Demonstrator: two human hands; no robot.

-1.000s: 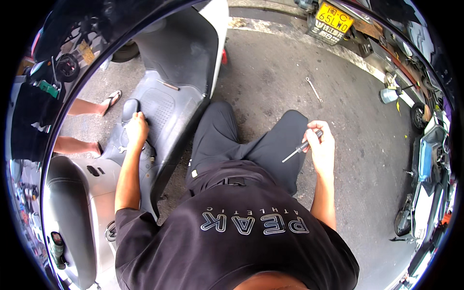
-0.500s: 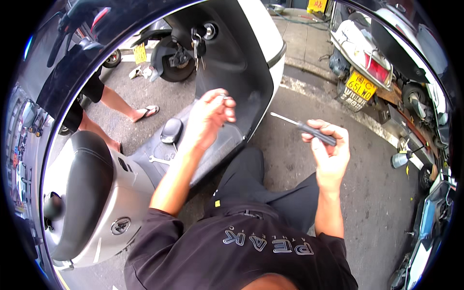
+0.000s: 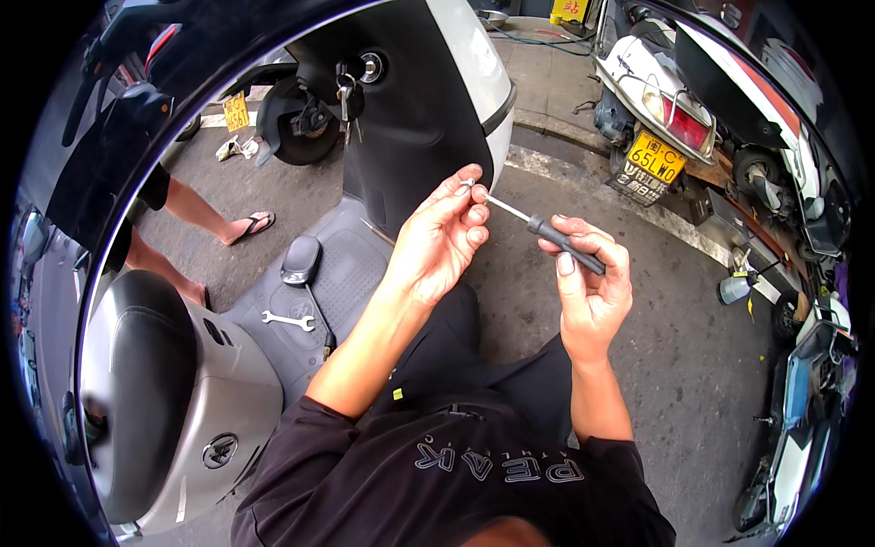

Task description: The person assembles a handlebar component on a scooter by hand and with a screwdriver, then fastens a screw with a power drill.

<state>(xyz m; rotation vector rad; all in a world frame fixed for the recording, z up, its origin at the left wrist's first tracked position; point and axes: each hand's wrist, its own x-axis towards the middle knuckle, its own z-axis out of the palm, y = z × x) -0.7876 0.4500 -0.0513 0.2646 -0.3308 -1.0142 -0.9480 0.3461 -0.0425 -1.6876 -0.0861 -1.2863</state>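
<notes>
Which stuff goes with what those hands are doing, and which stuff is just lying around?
Seems to belong:
screwdriver in the right hand
small metal piece in the left hand
probably the wrench and black mirror on the footboard

Probably just there:
pale thing on the road
white scooter parked upper right

One screwdriver; one small metal piece; one open-ended wrench; one black mirror; two yellow number plates.

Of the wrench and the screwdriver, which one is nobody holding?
The silver wrench, lying on the scooter's grey floorboard; the screwdriver is gripped in the right hand.
</notes>
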